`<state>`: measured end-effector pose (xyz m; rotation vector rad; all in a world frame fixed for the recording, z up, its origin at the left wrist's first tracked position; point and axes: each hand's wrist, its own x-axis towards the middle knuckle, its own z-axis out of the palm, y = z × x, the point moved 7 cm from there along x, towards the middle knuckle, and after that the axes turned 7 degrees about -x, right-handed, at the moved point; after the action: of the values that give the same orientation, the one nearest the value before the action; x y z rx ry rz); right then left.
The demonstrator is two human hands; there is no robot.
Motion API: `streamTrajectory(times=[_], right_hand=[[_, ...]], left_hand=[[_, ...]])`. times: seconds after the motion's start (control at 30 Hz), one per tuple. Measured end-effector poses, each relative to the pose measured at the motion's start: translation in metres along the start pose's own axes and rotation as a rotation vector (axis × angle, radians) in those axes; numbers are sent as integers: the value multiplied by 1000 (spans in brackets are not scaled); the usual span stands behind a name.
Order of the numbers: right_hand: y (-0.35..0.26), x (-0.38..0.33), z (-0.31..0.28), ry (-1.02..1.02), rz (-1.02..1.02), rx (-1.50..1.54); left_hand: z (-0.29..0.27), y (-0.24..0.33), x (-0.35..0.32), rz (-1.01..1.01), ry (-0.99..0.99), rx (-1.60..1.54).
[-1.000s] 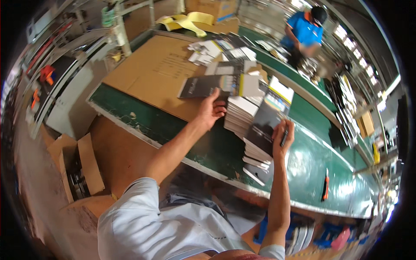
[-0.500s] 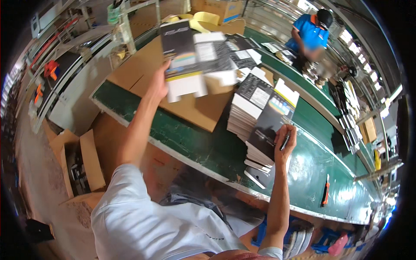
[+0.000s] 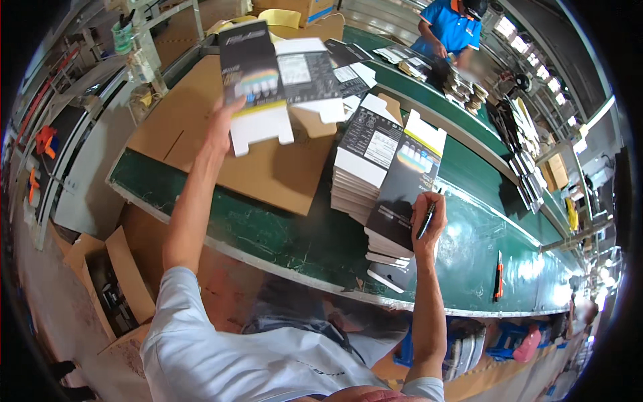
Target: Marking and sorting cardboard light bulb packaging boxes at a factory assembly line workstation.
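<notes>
My left hand (image 3: pixel 221 124) is raised over the brown cardboard sheet (image 3: pixel 268 171) and grips a flat, unfolded black and white carton (image 3: pixel 268 80) by its lower left edge. The carton is lifted clear of the table. My right hand (image 3: pixel 427 221) holds a dark pen (image 3: pixel 426 221) and rests on the top sheet of a tall stack of flat black cartons (image 3: pixel 385 187) on the green table (image 3: pixel 281 241).
A person in a blue shirt (image 3: pixel 450 27) works at the far end of the table beside more carton stacks. An orange utility knife (image 3: pixel 499 275) lies near the right table edge. An open cardboard box (image 3: pixel 107 281) stands on the floor at left. Metal racks line the left.
My left hand picked one flat carton off the stack and swung it up and left over the cardboard sheet. My right hand stayed on the stack with the pen.
</notes>
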<state>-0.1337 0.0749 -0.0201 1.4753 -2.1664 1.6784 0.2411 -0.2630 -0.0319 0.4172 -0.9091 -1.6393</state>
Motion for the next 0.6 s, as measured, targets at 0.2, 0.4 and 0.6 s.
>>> streamTrajectory(times=[0.2,0.4,0.6], right_hand=[[7,-4,8,-11,75,-50],[8,-6,-9,-26,180,136],[14,11,-2,-45,315,422]], left_hand=[[44,2,182,-27,42,497],[178,-20,120,396,-62,880],[264,-116,-82,677,-949,942]])
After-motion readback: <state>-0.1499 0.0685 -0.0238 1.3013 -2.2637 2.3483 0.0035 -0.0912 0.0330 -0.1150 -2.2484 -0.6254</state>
